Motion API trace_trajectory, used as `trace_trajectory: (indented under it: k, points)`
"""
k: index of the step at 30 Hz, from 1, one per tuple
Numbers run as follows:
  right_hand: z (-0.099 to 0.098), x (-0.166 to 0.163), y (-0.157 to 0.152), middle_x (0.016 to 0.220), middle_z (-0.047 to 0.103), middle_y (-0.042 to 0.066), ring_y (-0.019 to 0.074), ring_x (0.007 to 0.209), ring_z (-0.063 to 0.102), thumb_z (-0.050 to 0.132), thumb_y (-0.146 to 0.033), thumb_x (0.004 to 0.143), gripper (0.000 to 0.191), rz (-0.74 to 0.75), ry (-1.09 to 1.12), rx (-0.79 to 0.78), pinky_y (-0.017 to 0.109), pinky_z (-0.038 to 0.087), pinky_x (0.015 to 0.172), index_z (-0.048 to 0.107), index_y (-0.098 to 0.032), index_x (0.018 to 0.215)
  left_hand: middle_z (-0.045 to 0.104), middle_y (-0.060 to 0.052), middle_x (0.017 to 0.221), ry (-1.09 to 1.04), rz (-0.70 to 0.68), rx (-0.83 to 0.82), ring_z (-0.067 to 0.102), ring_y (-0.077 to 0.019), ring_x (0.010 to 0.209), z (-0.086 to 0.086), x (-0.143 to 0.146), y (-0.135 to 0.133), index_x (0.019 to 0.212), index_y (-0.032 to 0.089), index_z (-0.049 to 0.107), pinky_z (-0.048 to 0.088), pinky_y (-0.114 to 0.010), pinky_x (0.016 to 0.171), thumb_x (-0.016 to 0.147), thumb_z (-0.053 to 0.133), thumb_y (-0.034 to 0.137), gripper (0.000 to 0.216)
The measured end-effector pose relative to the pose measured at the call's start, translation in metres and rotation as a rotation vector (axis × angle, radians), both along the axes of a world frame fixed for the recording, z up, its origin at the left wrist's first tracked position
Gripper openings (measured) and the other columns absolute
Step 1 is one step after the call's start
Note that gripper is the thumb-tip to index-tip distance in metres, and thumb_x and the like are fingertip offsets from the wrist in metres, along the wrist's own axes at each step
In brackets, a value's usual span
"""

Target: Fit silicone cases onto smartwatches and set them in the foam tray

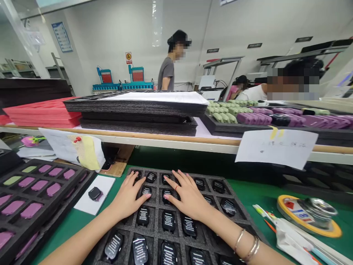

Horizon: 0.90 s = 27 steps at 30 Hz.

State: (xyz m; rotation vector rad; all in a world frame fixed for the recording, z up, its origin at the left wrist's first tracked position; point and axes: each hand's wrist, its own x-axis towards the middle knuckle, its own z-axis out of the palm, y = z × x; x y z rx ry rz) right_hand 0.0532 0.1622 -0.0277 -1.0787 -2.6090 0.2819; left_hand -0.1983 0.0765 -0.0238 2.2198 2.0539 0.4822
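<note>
Metal bangles (pixel 246 244), left hand (pixel 128 198), right hand (pixel 189 195), spread — on glossy watches (pixel 143 216), black foam tray (pixel 156 212)

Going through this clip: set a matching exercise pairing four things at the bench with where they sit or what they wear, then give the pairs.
Things
1. Right hand
2. Loose watch
3. Pink pieces
4. Tape roll

Matches
A. In a black foam tray at far left
B. On a white card
C. On the green mat, right side
D. Wearing metal bangles

Pairs: 1-D, 2-B, 3-A, 4-C
</note>
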Motion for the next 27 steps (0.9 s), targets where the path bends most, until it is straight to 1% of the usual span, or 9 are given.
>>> trace_trajectory:
  k: [3,7,11,16,20,23,27]
  points:
    - [-0.001,-0.005,0.000,0.157,0.041,0.018,0.0408,0.148,0.029,0.049,-0.061,0.094,0.063,-0.020,0.004,0.009,0.065,0.023,0.117,0.057,-0.021,0.141,0.033,-0.015,0.161,-0.002,-0.031,-0.009,0.024,-0.0388,0.150,-0.004,0.002,0.007,0.148,0.028,0.046,0.026,-0.060,0.119,0.092,0.051,0.063,0.067]
    - [-0.002,0.000,-0.005,0.157,0.041,0.018,0.0376,0.148,0.029,0.047,-0.060,0.095,0.065,-0.035,0.019,0.025,0.063,0.025,0.118,0.051,-0.019,0.145,0.028,-0.013,0.164,-0.010,-0.070,0.003,0.020,-0.0386,0.151,-0.008,0.006,0.015,0.148,0.029,0.047,0.022,-0.062,0.120,0.091,0.049,0.067,0.068]
    - [-0.004,0.010,-0.017,0.156,0.042,0.018,0.0383,0.148,0.032,0.047,-0.060,0.095,0.065,-0.031,0.004,0.014,0.065,0.028,0.117,0.050,-0.019,0.146,0.029,-0.014,0.163,-0.022,-0.051,0.039,0.021,-0.0370,0.152,-0.008,0.003,0.014,0.148,0.025,0.046,0.021,-0.059,0.121,0.092,0.048,0.066,0.069]
    - [-0.004,0.019,-0.031,0.160,0.035,0.017,0.0391,0.150,0.025,0.045,-0.060,0.096,0.068,0.000,-0.036,-0.045,0.067,0.025,0.117,0.043,-0.020,0.151,0.037,-0.018,0.158,-0.021,0.014,0.058,0.027,-0.0364,0.149,-0.006,-0.019,0.002,0.144,0.018,0.050,0.026,-0.055,0.121,0.093,0.050,0.062,0.068]
    - [0.001,0.006,-0.034,0.161,0.033,0.017,0.0389,0.150,0.024,0.046,-0.058,0.096,0.070,0.026,-0.058,-0.112,0.066,0.025,0.118,0.040,-0.019,0.153,0.040,-0.019,0.156,-0.012,0.054,0.064,0.032,-0.0370,0.147,-0.008,-0.032,-0.005,0.143,0.018,0.052,0.028,-0.055,0.120,0.094,0.050,0.059,0.065]
    - [0.006,-0.013,-0.033,0.161,0.032,0.019,0.0386,0.151,0.022,0.048,-0.058,0.095,0.070,0.051,-0.066,-0.132,0.065,0.023,0.119,0.041,-0.018,0.153,0.039,-0.019,0.156,-0.008,0.067,0.071,0.031,-0.0379,0.147,-0.011,-0.034,-0.006,0.144,0.020,0.052,0.028,-0.055,0.119,0.094,0.050,0.058,0.063]
    - [0.013,-0.029,-0.034,0.162,0.030,0.018,0.0373,0.152,0.019,0.046,-0.059,0.096,0.070,0.087,-0.058,-0.135,0.063,0.020,0.120,0.040,-0.019,0.153,0.038,-0.018,0.158,-0.019,0.071,0.080,0.030,-0.0390,0.148,-0.012,-0.033,-0.004,0.143,0.022,0.053,0.028,-0.057,0.119,0.094,0.050,0.057,0.060]
